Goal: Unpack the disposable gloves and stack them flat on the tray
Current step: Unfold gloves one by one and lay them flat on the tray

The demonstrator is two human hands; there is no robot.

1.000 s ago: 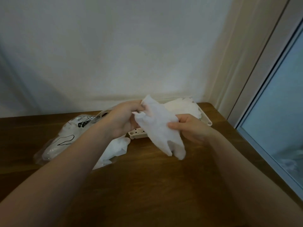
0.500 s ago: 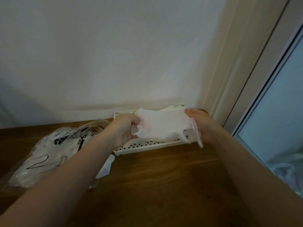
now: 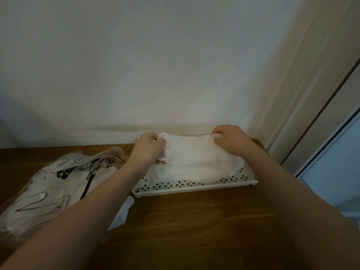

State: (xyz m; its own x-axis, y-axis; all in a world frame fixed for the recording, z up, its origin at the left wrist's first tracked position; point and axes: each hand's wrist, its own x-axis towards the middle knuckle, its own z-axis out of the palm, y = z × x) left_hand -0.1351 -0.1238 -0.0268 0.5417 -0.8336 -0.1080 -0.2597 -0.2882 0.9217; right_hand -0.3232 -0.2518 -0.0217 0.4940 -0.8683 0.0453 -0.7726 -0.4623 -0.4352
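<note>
A thin white disposable glove (image 3: pixel 191 150) is stretched flat between my hands over the white perforated tray (image 3: pixel 194 189). My left hand (image 3: pixel 149 149) pinches its left end and my right hand (image 3: pixel 230 138) pinches its right end. Beneath it a stack of white gloves (image 3: pixel 187 173) lies in the tray. The clear printed glove bag (image 3: pixel 58 184) lies on the table to the left, with one glove (image 3: pixel 122 213) sticking out of its opening.
The tray stands on a brown wooden table (image 3: pixel 194 230) against a white wall (image 3: pixel 155 65). A door frame (image 3: pixel 303 94) and a glass pane (image 3: pixel 335 162) are at the right, past the table's edge.
Both hands carried the glove from mid-air in front of me back over the tray and spread it out, lowering it onto the stack.
</note>
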